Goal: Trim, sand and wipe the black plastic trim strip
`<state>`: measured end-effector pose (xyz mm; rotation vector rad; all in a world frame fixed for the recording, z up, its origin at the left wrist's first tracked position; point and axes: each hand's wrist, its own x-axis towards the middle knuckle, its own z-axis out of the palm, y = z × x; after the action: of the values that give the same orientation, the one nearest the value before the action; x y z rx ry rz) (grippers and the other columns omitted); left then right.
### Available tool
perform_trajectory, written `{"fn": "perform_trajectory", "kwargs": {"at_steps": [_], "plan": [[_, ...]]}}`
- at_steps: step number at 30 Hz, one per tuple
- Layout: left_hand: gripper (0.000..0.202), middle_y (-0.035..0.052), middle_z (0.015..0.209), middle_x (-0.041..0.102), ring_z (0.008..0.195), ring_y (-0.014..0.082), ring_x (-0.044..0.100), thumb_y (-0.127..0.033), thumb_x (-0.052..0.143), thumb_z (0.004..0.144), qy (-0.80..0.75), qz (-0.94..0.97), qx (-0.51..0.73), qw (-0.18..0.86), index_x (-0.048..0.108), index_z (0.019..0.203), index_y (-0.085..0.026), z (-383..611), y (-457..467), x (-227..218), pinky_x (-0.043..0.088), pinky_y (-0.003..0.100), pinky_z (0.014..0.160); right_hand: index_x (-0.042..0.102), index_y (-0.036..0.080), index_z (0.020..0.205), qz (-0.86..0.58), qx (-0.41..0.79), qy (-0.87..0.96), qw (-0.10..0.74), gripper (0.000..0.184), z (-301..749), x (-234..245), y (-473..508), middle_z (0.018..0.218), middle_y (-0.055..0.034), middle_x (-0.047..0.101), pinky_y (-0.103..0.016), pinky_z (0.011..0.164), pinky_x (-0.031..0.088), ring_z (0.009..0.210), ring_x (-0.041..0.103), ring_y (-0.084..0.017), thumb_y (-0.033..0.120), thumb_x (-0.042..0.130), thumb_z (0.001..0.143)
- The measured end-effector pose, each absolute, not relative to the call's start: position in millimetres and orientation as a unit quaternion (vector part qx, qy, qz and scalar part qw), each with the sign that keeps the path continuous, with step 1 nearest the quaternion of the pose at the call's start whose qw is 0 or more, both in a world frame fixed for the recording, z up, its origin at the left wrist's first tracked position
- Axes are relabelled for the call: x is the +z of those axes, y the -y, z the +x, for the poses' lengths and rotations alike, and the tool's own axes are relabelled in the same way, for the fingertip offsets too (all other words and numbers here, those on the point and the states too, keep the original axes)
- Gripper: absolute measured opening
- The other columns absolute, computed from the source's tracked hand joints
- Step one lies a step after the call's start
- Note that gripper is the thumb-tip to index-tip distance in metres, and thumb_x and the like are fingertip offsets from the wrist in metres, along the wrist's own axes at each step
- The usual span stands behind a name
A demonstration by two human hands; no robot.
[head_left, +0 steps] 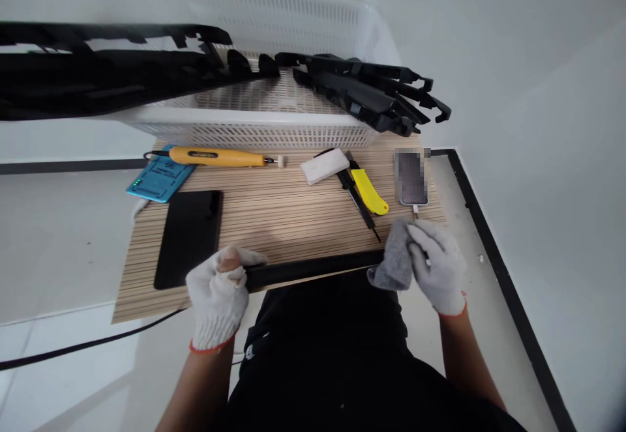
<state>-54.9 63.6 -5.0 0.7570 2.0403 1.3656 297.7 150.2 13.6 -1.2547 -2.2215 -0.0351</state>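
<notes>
Both my hands wear white knit gloves. My left hand (218, 295) is closed around the left end of a long black plastic strip (313, 268), which lies level along the near edge of the striped wooden board (274, 214). My right hand (437, 264) is closed on a grey cloth (395, 261) bunched over the strip's right end.
On the board lie a black tablet (190, 236), a blue box (159, 178), a yellow rotary tool (215, 156), a white block (324, 165), a yellow utility knife (369, 191) and a phone (411, 176). Behind stands a white basket (254, 119) with black plastic parts (372, 93).
</notes>
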Motion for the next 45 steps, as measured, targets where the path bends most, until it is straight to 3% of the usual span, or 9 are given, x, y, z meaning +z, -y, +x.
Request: {"fn": "perform_trajectory", "kwargs": {"at_steps": [3, 10, 16, 22, 28, 33, 37, 41, 45], "plan": [[0.044, 0.0093, 0.063, 0.072, 0.062, 0.023, 0.069, -0.053, 0.058, 0.083, -0.763, 0.307, 0.504, 0.265, 0.07, 0.058, -0.019, -52, -64, -3, 0.054, 0.031, 0.056, 0.067, 0.023, 0.135, -0.37, 0.045, 0.878, 0.3, 0.035, 256, 16, -140, 0.135, -0.0087, 0.071, -0.051, 0.117, 0.047, 0.127, 0.064, -0.025, 0.023, 0.062, 0.1], [0.047, 0.0081, 0.064, 0.068, 0.06, 0.0199, 0.062, -0.059, 0.062, 0.087, -0.744, 0.329, 0.496, 0.305, 0.067, 0.064, -0.018, -52, -58, -12, 0.048, 0.029, 0.053, 0.066, 0.021, 0.133, -0.344, 0.085, 0.894, 0.276, 0.044, 149, 15, -121, 0.13, -0.0063, 0.074, -0.045, 0.119, 0.038, 0.115, 0.066, -0.022, 0.051, 0.064, 0.101], [0.055, -0.0006, 0.054, 0.043, 0.052, 0.0126, 0.036, -0.061, 0.059, 0.093, -0.727, 0.388, 0.474, 0.31, 0.046, 0.057, -0.021, -61, -52, -23, 0.029, 0.028, 0.047, 0.068, 0.022, 0.132, -0.304, 0.11, 0.916, 0.238, 0.038, 111, 12, -119, 0.129, -0.0042, 0.073, -0.043, 0.119, 0.036, 0.11, 0.065, -0.019, 0.048, 0.057, 0.106], [0.05, 0.0047, 0.056, 0.059, 0.056, 0.0175, 0.054, -0.053, 0.053, 0.098, -0.749, 0.459, 0.417, 0.233, 0.062, 0.061, -0.019, -64, -52, -25, 0.039, 0.029, 0.053, 0.07, 0.027, 0.13, -0.297, 0.095, 0.907, 0.284, 0.038, 147, 10, -138, 0.127, 0.0005, 0.075, -0.039, 0.118, 0.039, 0.112, 0.067, -0.017, 0.054, 0.062, 0.104], [0.049, 0.008, 0.065, 0.072, 0.062, 0.021, 0.068, -0.044, 0.048, 0.101, -0.746, 0.497, 0.398, 0.196, 0.078, 0.072, -0.018, -65, -52, -18, 0.047, 0.03, 0.059, 0.074, 0.024, 0.118, -0.484, -0.02, 0.832, 0.272, 0.022, 244, 27, -154, 0.125, -0.0037, 0.076, -0.051, 0.117, 0.045, 0.116, 0.068, -0.025, 0.025, 0.068, 0.097], [0.051, 0.008, 0.067, 0.075, 0.063, 0.0216, 0.07, -0.044, 0.046, 0.101, -0.741, 0.512, 0.396, 0.181, 0.08, 0.072, -0.02, -64, -52, -15, 0.048, 0.031, 0.059, 0.077, 0.025, 0.113, -0.595, -0.072, 0.731, 0.326, 0.028, 300, 31, -145, 0.119, -0.0061, 0.076, -0.049, 0.102, 0.058, 0.112, 0.071, -0.028, 0.018, 0.06, 0.092], [0.052, 0.0088, 0.068, 0.076, 0.063, 0.0223, 0.071, -0.044, 0.045, 0.101, -0.739, 0.51, 0.397, 0.191, 0.077, 0.068, -0.019, -64, -54, -14, 0.049, 0.031, 0.059, 0.074, 0.024, 0.121, -0.508, -0.035, 0.762, 0.399, 0.033, 287, 31, -135, 0.124, -0.0098, 0.073, -0.054, 0.106, 0.057, 0.115, 0.071, -0.029, 0.02, 0.054, 0.095], [0.053, 0.0086, 0.063, 0.073, 0.059, 0.0219, 0.069, -0.046, 0.045, 0.1, -0.74, 0.516, 0.388, 0.187, 0.075, 0.066, -0.019, -64, -54, -15, 0.047, 0.031, 0.058, 0.07, 0.025, 0.128, -0.407, 0.061, 0.861, 0.298, 0.032, 234, 24, -128, 0.128, -0.0078, 0.073, -0.054, 0.116, 0.048, 0.121, 0.068, -0.027, 0.031, 0.058, 0.099], [0.051, 0.0071, 0.061, 0.071, 0.059, 0.0207, 0.068, -0.044, 0.045, 0.1, -0.73, 0.536, 0.384, 0.18, 0.072, 0.065, -0.019, -65, -54, -16, 0.046, 0.03, 0.059, 0.069, 0.029, 0.132, -0.325, 0.047, 0.891, 0.313, 0.037, 174, 5, -125, 0.128, -0.003, 0.073, -0.046, 0.124, 0.038, 0.122, 0.065, -0.022, 0.043, 0.068, 0.099]]}}
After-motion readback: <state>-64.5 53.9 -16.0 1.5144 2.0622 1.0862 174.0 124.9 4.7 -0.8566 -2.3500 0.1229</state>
